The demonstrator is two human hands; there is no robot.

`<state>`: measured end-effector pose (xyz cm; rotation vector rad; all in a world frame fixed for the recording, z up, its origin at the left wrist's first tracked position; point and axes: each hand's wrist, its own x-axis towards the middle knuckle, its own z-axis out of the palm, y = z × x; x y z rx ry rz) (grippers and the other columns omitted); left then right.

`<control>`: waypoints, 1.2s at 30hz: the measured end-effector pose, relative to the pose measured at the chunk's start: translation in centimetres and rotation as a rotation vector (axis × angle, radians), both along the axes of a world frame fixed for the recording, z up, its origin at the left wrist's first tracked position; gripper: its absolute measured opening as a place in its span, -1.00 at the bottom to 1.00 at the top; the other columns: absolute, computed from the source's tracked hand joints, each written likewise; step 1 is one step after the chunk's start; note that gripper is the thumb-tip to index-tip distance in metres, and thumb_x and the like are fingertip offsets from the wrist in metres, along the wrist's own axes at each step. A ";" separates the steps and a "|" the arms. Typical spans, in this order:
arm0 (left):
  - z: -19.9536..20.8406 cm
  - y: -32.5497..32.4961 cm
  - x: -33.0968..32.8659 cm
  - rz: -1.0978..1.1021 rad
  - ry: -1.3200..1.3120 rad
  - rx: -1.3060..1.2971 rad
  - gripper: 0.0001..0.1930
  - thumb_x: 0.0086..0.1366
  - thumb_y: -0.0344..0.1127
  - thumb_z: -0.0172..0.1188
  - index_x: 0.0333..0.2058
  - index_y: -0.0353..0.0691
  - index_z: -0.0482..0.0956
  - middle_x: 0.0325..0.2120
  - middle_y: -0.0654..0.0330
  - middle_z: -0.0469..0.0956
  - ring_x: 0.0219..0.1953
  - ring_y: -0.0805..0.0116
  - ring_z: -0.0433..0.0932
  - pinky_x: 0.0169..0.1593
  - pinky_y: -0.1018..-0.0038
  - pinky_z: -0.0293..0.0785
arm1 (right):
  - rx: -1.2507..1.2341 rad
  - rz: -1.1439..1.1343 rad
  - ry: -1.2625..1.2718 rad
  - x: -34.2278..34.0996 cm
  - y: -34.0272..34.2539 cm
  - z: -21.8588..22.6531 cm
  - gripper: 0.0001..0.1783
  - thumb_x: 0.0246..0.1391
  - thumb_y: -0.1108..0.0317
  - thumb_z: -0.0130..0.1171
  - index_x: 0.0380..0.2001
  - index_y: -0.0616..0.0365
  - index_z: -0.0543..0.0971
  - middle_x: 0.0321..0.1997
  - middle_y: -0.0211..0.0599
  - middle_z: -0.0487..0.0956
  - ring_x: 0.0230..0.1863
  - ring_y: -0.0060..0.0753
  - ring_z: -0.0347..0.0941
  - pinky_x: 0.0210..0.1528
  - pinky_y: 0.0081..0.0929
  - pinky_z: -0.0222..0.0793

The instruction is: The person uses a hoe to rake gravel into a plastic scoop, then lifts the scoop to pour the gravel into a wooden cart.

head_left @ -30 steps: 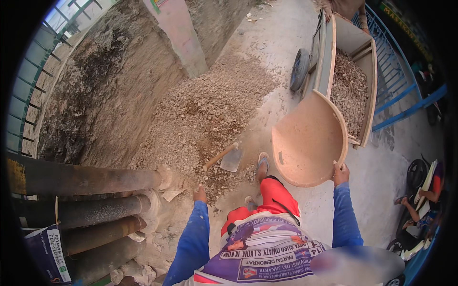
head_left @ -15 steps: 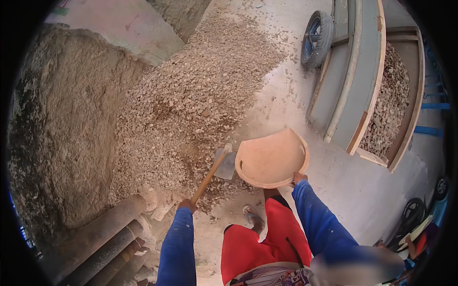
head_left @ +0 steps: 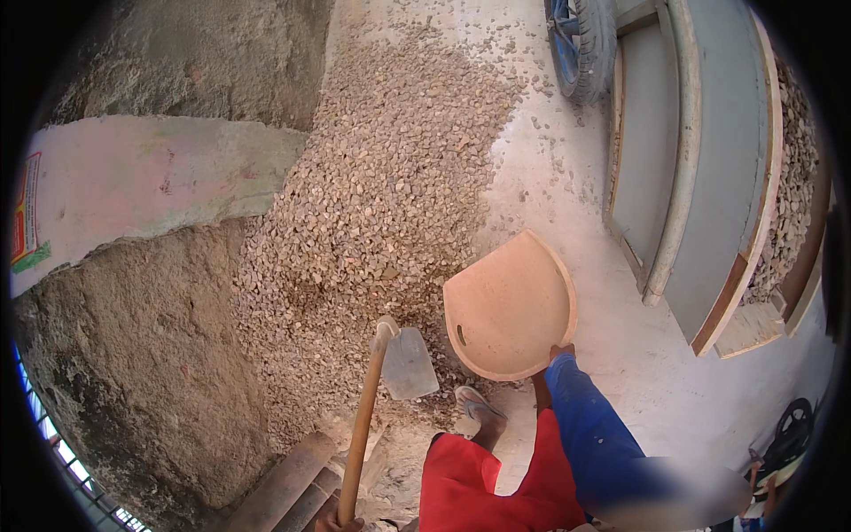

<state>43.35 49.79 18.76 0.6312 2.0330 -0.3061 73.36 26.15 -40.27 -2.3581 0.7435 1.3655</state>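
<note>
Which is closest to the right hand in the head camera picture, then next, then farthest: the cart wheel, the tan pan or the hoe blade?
From the right hand:
1. Tan pan: the hand grips its lower right rim.
2. Hoe blade: off to the left.
3. Cart wheel: farthest, up at the top.

A rough brown-grey wall (head_left: 168, 319), blackened in patches, fills the left side, interrupted by a faded pink pillar (head_left: 160, 173). A barred fence (head_left: 69, 463) edges the lower left. Soft daylight falls on pale concrete pavement (head_left: 656, 399) at right.
</note>
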 end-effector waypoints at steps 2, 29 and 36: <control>-1.7 -0.2 0.4 -0.163 -0.009 0.075 -0.64 0.23 -0.47 0.15 0.01 -0.31 0.42 -0.39 0.16 0.55 -0.58 0.49 0.51 -0.58 0.55 0.55 | -0.011 -0.056 -0.034 -0.3 -0.4 -0.5 -0.24 -0.01 0.22 0.20 0.22 0.32 0.24 0.09 0.23 0.49 0.08 0.16 0.49 0.11 -0.16 0.46; -40.1 15.3 16.5 -0.280 -0.873 -0.051 -0.64 0.26 -0.17 0.25 -0.18 -0.42 0.52 -0.35 0.11 0.62 -0.32 0.39 0.62 -0.20 0.42 0.57 | 0.503 0.513 -0.593 28.9 51.8 9.3 -0.45 -0.12 0.28 0.29 -0.03 0.19 0.39 -0.37 0.00 0.60 -0.33 -0.05 0.61 -0.21 -0.21 0.52; -52.6 24.6 21.7 -0.241 -0.928 -0.054 -0.63 0.28 -0.16 0.23 -0.16 -0.40 0.51 -0.34 0.10 0.62 -0.33 0.38 0.62 -0.22 0.41 0.57 | -0.018 0.913 -0.632 39.4 64.5 3.1 -0.48 -0.03 0.19 0.19 -0.05 0.34 0.51 -0.14 0.14 0.62 -0.08 0.04 0.60 -0.03 -0.22 0.51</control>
